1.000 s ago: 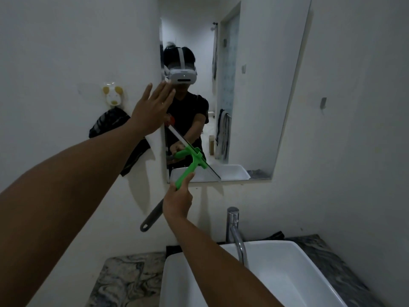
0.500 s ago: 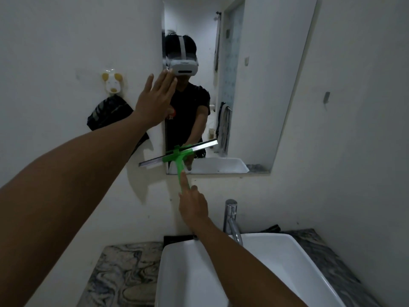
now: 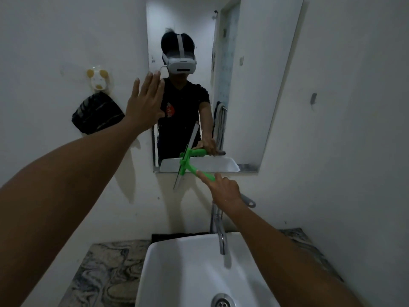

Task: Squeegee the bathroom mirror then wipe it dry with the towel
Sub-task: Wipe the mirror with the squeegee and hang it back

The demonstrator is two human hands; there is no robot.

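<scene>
The squeegee (image 3: 185, 163) has swung from level to near upright at the mirror's (image 3: 243, 85) bottom edge, gripped by the right hand (image 3: 224, 189), left hand (image 3: 145, 103) spread flat on the left edge; squeegeeing seems unfinished, towelling remains.

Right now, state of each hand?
Left hand: open, fingers spread flat at the mirror's left edge, holding nothing.
Right hand: closed on the green squeegee handle.

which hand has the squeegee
The right hand, low by the mirror's bottom edge, grips the green squeegee; the left hand is open and empty.
</scene>
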